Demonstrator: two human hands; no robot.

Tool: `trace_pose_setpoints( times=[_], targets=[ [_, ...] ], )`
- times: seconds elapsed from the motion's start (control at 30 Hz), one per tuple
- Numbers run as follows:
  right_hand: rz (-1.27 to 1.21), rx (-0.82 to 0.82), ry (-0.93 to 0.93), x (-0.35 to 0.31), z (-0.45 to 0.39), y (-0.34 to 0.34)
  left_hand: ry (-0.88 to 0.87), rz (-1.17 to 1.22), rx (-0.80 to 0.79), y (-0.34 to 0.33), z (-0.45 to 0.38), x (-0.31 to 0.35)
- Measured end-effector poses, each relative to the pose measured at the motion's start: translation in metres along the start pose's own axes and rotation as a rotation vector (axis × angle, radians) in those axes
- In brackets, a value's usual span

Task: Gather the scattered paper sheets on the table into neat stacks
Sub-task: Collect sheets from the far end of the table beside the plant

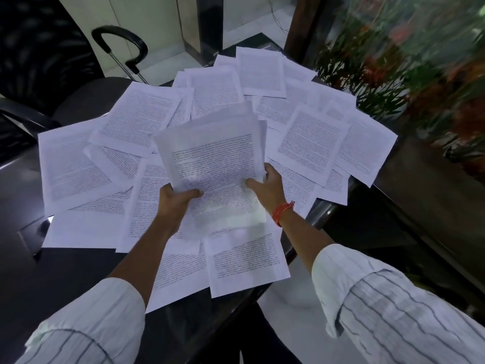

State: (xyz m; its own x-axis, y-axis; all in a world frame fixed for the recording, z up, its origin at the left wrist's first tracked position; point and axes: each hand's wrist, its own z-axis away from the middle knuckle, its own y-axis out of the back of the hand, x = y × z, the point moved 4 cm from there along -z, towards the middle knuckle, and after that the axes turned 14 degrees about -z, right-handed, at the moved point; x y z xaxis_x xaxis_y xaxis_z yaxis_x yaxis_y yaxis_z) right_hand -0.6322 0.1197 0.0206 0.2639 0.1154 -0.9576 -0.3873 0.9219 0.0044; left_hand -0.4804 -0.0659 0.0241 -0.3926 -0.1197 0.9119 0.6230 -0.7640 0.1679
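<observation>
Both forearms reach forward from rolled-up striped sleeves [393,306], converging over the middle of the table [65,279]. Left hand [175,199]: thumb laid across the printed face of a held bundle of sheets [215,166], fingers curled under its left lower edge, so it grips the bundle. Right hand [267,183]: thumb pressed on the face near the right lower edge, fingers wrapped behind the edge; also gripping. An orange thread bracelet [282,212] sits at the right wrist.

The bundle is lifted above the table surface, tilted with its far end raised. Its edges are fanned and not squared. Motion blur softens the lower part, so the sheet count is unclear; probably several.

Below and around it, loose printed sheets [312,143] cover most of the dark tabletop, overlapping at mixed angles, some overhanging the right edge. None lie in a squared stack.

A black office chair [39,61] stands at far left; blurred potted plants [420,69] at right.
</observation>
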Motion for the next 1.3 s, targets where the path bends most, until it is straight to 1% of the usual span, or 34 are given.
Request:
trace_pose_setpoints(
  times=[0.1,0.17,0.23,0.27,0.4,0.47,0.53,0.6,0.67,0.7,0.73,0.77,0.83,0.9,0.93,1.0,1.17,1.23,1.3],
  targets=[
    [-0.085,0.015,0.203,-0.037,0.017,-0.006,-0.121,0.034,0.012,0.005,0.006,0.027],
    [-0.143,0.051,0.283,-0.046,0.025,-0.004,-0.18,0.038,0.026,0.006,0.008,0.036],
    [-0.154,0.064,0.327,-0.043,0.028,0.001,-0.215,0.01,0.032,0.004,0.014,0.039],
    [-0.148,0.051,0.323,-0.039,0.028,0.006,-0.216,-0.007,0.021,-0.001,0.016,0.038],
    [-0.058,-0.067,0.138,-0.015,0.029,0.015,-0.144,-0.079,-0.014,-0.013,0.022,0.018],
    [-0.039,-0.118,0.078,-0.01,0.023,0.021,-0.105,-0.13,-0.017,-0.023,0.021,0.015],
    [-0.052,-0.187,0.06,-0.01,0.01,0.025,-0.077,-0.162,0.025,-0.031,0.013,0.018],
    [-0.014,-0.19,0.069,-0.01,-0.008,0.033,-0.062,-0.193,0.091,-0.033,0.001,0.022],
    [0.085,-0.091,0.078,-0.009,-0.039,0.052,-0.03,-0.184,0.139,-0.033,-0.019,0.023],
    [0.177,-0.032,0.075,-0.006,-0.056,0.063,0.002,-0.184,0.157,-0.033,-0.026,0.022],
    [0.33,0.012,0.075,-0.002,-0.074,0.076,0.038,-0.191,0.174,-0.033,-0.033,0.019],
    [0.534,0.036,0.09,0.005,-0.091,0.087,0.075,-0.203,0.184,-0.036,-0.037,0.016],
    [0.928,-0.006,0.122,0.016,-0.122,0.106,0.122,-0.223,0.21,-0.049,-0.043,0.01],
    [1.16,-0.105,0.097,0.03,-0.14,0.117,0.171,-0.212,0.232,-0.061,-0.045,0.003],
    [1.215,-0.157,0.08,0.036,-0.149,0.122,0.197,-0.196,0.234,-0.069,-0.047,0.0],
    [1.301,-0.215,0.105,0.043,-0.158,0.126,0.235,-0.177,0.227,-0.081,-0.049,-0.006],
    [1.447,-0.217,0.282,0.049,-0.158,0.124,0.319,-0.152,0.178,-0.102,-0.047,-0.018],
    [1.495,-0.221,0.308,0.042,-0.163,0.127,0.342,-0.138,0.155,-0.107,-0.046,-0.023],
    [1.437,-0.231,0.339,0.031,-0.167,0.127,0.352,-0.137,0.131,-0.11,-0.044,-0.023]
  ],
)
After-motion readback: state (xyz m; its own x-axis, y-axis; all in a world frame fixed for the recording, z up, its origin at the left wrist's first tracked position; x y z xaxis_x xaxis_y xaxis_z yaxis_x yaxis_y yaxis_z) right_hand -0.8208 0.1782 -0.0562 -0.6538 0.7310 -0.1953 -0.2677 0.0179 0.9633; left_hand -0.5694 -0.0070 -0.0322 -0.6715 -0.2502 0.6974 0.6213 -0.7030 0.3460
